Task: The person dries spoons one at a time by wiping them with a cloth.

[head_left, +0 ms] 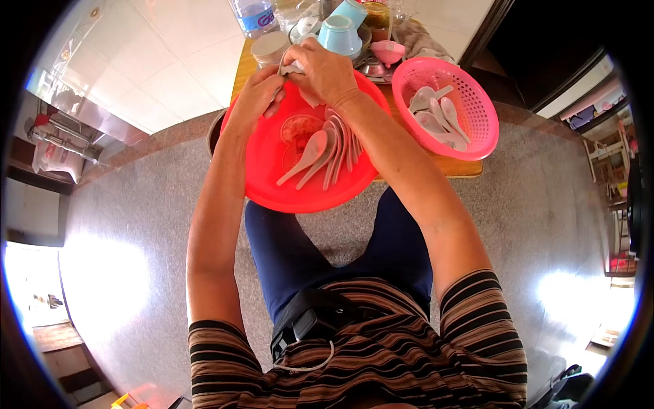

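Over the far rim of a red basin point(272, 194), my two hands meet with fingers closed. My right hand point(325, 73) is wrapped round a pale cloth point(311, 97), part of which hangs below the fingers. My left hand point(261, 94) pinches at a small whitish piece beside it; the fingers hide most of it, so I cannot tell its kind. Inside the basin, several white soup spoons point(315, 151) lie fanned out and overlapping, with handles towards me. Left of them a round reddish patterned area point(298, 133) shows on the basin floor.
A pink colander point(485, 129) with several white spoons point(436, 116) stands at the right on a wooden table point(466, 168). Behind the basin are light-blue bowls point(339, 37), a lidded container point(270, 48), a water bottle point(255, 17), a pink funnel-like piece point(388, 52) and a brownish towel point(422, 42).
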A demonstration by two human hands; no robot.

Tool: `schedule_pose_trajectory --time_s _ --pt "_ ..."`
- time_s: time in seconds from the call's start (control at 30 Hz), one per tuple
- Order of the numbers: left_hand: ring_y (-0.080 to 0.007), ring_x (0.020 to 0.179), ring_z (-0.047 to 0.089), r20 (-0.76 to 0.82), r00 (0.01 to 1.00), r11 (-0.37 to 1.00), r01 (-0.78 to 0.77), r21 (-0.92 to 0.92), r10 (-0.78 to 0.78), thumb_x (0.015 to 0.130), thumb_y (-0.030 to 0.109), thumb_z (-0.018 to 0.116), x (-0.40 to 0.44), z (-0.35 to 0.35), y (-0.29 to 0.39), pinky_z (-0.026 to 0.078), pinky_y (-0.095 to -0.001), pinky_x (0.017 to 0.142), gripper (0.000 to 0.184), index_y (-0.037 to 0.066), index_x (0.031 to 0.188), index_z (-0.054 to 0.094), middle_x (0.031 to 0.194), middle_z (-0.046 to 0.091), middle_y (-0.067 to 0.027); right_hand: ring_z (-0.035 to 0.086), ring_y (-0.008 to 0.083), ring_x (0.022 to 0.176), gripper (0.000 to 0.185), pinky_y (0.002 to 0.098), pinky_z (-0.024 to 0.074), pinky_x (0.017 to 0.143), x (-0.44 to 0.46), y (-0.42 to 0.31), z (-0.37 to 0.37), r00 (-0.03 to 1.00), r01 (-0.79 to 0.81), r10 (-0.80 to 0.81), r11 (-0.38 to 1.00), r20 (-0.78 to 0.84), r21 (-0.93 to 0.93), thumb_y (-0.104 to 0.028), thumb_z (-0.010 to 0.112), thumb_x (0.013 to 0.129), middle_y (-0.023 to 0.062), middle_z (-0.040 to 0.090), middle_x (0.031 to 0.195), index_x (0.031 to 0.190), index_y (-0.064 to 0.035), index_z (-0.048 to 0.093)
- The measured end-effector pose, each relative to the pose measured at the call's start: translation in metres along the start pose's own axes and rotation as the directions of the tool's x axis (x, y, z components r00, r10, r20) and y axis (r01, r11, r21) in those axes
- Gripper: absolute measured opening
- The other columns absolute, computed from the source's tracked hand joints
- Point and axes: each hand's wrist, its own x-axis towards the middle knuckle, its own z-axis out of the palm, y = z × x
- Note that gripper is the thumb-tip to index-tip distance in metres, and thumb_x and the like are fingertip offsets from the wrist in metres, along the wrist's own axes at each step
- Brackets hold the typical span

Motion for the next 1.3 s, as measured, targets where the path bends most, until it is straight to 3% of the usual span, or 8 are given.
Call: schedule_pose_trajectory --time_s 0.23,0.93,1.03,1.1,1.13,1.2,1.23,1.3 --pt "-0.0045 0.044 0.033 0.034 0.999 0.999 -0.006 0.033 0.005 0.089 0.013 0.043 -0.003 0.004 0.003 0.024 -0.0199 0.037 0.032 0.002 0.117 0.054 0.06 0.042 0.0027 0.064 0.0237 0.079 0.019 0.0376 0.0528 0.064 0.003 0.001 -0.01 0.993 -0.107 0.101 0.99 -0.067 -0.092 -0.028 0.069 0.078 -0.001 0.059 0.096 0.094 -0.0221 0.061" --pt "-0.0048 0.044 0.033 0.048 0.999 1.0 0.012 0.028 -0.014 0.088 0.015 0.045 0.002 -0.002 -0.003 0.026 -0.0194 0.038 0.045 0.004 0.13 0.05 0.06 0.041 0.004 0.065 0.0255 0.081 0.018 0.0392 0.0515 0.067 0.006 0.001 -0.004 0.992 -0.123 0.121 0.992 -0.038 -0.03 -0.035 0.066 0.079 0.0011 0.06 0.092 0.093 -0.024 0.064" --pt "-0.0051 0.044 0.038 -0.067 0.998 0.976 -0.003 0.218 0.018 0.087 0.016 0.044 0.001 0.001 -0.005 0.03 -0.0214 0.038 0.044 0.003 0.128 0.053 0.063 0.047 0.0011 0.064 0.0273 0.081 0.019 0.0404 0.0507 0.068 0.009 0.004 -0.013 0.949 -0.247 0.256 0.966 -0.187 0.07 -0.036 0.066 0.078 0.0023 0.061 0.092 0.092 -0.0235 0.066" --pt "-0.0152 0.055 0.057 -0.056 0.996 0.83 -0.03 0.556 0.074 0.088 0.02 0.046 0.006 -0.002 -0.012 0.045 -0.0305 0.048 0.041 0.005 0.125 0.056 0.074 0.061 -0.0091 0.064 0.0287 0.081 0.02 0.0404 0.0505 0.068 0.007 0.01 -0.012 0.935 -0.199 0.248 0.959 -0.254 0.203 -0.035 0.066 0.076 0.002 0.061 0.093 0.092 -0.023 0.067" --pt "-0.0152 0.055 0.057 -0.056 0.996 0.83 -0.029 0.557 0.072 0.088 0.02 0.046 0.01 -0.005 -0.022 0.045 -0.0305 0.048 0.041 0.005 0.125 0.056 0.074 0.061 -0.0091 0.064 0.0304 0.081 0.024 0.0408 0.051 0.069 0.008 0.009 -0.014 0.93 -0.181 0.241 0.958 -0.278 0.223 -0.033 0.068 0.075 0.0066 0.061 0.091 0.094 -0.0189 0.065" --pt "-0.028 0.086 0.067 0.028 0.948 0.433 -0.17 0.885 0.317 0.089 0.022 0.047 0.014 -0.006 -0.033 0.051 -0.0432 0.071 0.031 0.007 0.113 0.061 0.097 0.068 -0.0165 0.064 0.0322 0.081 0.028 0.0412 0.0514 0.07 0.009 0.004 -0.022 0.922 -0.167 0.238 0.956 -0.306 0.242 -0.03 0.07 0.073 0.0113 0.06 0.09 0.095 -0.0147 0.064" --pt "-0.028 0.086 0.067 0.033 0.949 0.432 -0.174 0.885 0.315 0.089 0.022 0.047 0.013 -0.002 -0.031 0.051 -0.0432 0.071 0.031 0.007 0.113 0.061 0.097 0.068 -0.0165 0.063 0.0345 0.085 0.028 0.041 0.0505 0.074 0.008 -0.002 -0.029 0.917 -0.165 0.248 0.949 -0.311 0.27 -0.027 0.068 0.076 0.0146 0.062 0.093 0.099 -0.011 0.062" --pt "-0.0334 0.105 0.062 -0.031 0.998 0.277 0.044 0.96 -0.049 0.089 0.026 0.049 0.007 0.004 -0.024 0.048 -0.048 0.084 0.029 0.009 0.109 0.062 0.106 0.066 -0.017 0.061 0.0368 0.089 0.028 0.0408 0.0496 0.077 0.008 -0.001 -0.03 0.913 -0.16 0.256 0.941 -0.318 0.3 -0.023 0.066 0.08 0.018 0.064 0.097 0.103 -0.0073 0.06"
